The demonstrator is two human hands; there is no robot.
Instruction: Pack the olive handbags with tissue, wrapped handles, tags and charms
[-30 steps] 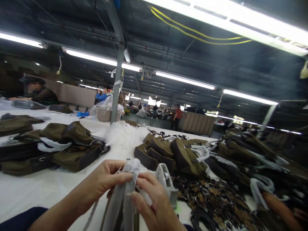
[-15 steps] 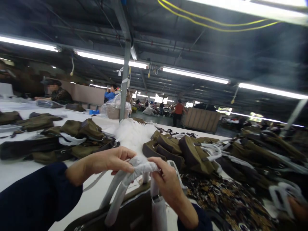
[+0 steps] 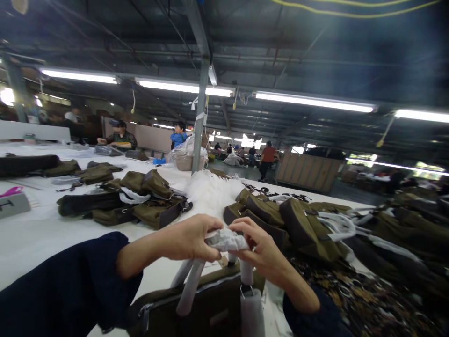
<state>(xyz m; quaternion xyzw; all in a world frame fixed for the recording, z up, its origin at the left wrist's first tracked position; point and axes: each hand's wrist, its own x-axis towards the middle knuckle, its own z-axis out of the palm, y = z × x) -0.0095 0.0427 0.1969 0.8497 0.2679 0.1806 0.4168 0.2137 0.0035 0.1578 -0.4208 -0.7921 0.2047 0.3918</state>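
My left hand point(image 3: 191, 238) and my right hand point(image 3: 261, 250) both pinch a crumpled piece of white wrapping point(image 3: 226, 240) at the top of a bag's handles. The handles point(image 3: 191, 285) are covered in white wrap and rise from an olive-brown bag point(image 3: 206, 309) lying on the white table right in front of me. The fingers of both hands are closed on the wrap. Dark blue sleeves cover both my forearms.
Piles of olive-brown bags lie on the white table point(image 3: 42, 234) at the left point(image 3: 140, 203) and the right point(image 3: 301, 224). A metal post point(image 3: 199, 126) stands behind a heap of white material point(image 3: 210, 192). Dark patterned straps point(image 3: 354, 299) lie at the right. People work at the far left and back.
The view has swung to the right and down a little. My hands have raised the wrapped handles, and the bag below them has come into view.
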